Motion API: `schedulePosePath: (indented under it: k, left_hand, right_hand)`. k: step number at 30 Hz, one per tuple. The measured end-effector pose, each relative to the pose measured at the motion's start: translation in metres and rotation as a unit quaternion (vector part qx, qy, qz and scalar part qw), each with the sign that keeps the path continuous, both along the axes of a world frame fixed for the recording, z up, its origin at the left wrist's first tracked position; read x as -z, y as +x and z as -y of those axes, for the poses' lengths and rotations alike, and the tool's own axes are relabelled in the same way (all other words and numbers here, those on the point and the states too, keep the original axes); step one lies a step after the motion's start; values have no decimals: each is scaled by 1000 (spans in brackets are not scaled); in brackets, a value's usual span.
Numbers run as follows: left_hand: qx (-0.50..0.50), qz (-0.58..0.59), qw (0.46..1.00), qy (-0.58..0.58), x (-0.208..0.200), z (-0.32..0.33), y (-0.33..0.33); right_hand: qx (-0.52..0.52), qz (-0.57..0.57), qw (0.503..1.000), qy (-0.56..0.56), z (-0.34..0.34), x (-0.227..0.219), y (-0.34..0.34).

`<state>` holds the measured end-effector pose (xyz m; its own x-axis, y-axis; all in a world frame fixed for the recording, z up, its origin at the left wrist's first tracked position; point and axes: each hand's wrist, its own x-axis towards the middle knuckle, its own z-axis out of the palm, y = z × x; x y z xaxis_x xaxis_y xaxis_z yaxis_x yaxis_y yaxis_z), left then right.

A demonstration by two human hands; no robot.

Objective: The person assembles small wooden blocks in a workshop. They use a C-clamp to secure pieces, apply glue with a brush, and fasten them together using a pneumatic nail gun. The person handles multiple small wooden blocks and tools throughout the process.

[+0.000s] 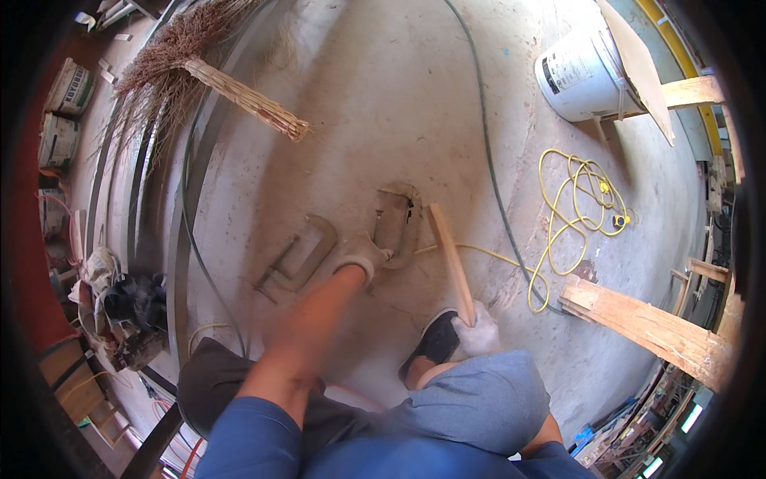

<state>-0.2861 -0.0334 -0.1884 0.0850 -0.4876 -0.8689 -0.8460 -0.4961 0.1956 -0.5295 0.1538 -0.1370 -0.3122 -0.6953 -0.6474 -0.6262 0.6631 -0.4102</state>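
My left hand [361, 254], in a pale work glove, reaches down to the floor with its fingers closed at the lower end of a C-clamp [411, 227]. Part of that grip is hidden by the back of the glove. Just left of it a second, rusty C-clamp [321, 254] lies on the concrete, its screw and bar toward the left. My right hand [477, 330], gloved too, is wrapped round the near end of a narrow wooden strip [452, 259]. The strip points away from me, its far end beside the first clamp.
A twig broom [247, 100] lies far left across metal rails. A dark hose [484, 120] crosses the floor; a yellow cord [550, 219] lies coiled at right. Beyond it are a white bucket [578, 76] and a thick wooden beam [646, 323]. My shoe [435, 343] stands near the strip.
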Motion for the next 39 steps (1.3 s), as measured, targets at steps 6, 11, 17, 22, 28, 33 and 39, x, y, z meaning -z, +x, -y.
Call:
schedulePosePath:
  k: [6, 11, 17, 22, 28, 33, 39]
  left_hand:
    - [-93, -54, 994, -29, 34, -22, 2]
    - [-190, -128, 973, 20, 7, -17, -4]
    - [-310, -233, 920, 59, 9, -29, -31]
    - [-282, -212, 936, 18, 12, -27, -25]
    - [-310, -240, 918, 56, 15, -26, -24]
    - [-322, -224, 916, 85, -14, -17, -31]
    - [-335, -244, 907, 78, -3, -21, -27]
  right_hand:
    - [-92, -8, 988, -123, -14, 8, -5]
    - [-132, -7, 982, -132, -15, -1, -9]
    - [-189, -48, 978, -72, -22, -17, -18]
    - [-237, -52, 963, -121, -4, -26, -16]
    - [-239, -74, 960, -123, 16, -17, -12]
    - [-234, -92, 966, -63, 74, -18, 4]
    - [-237, -86, 967, -21, 36, -49, -8]
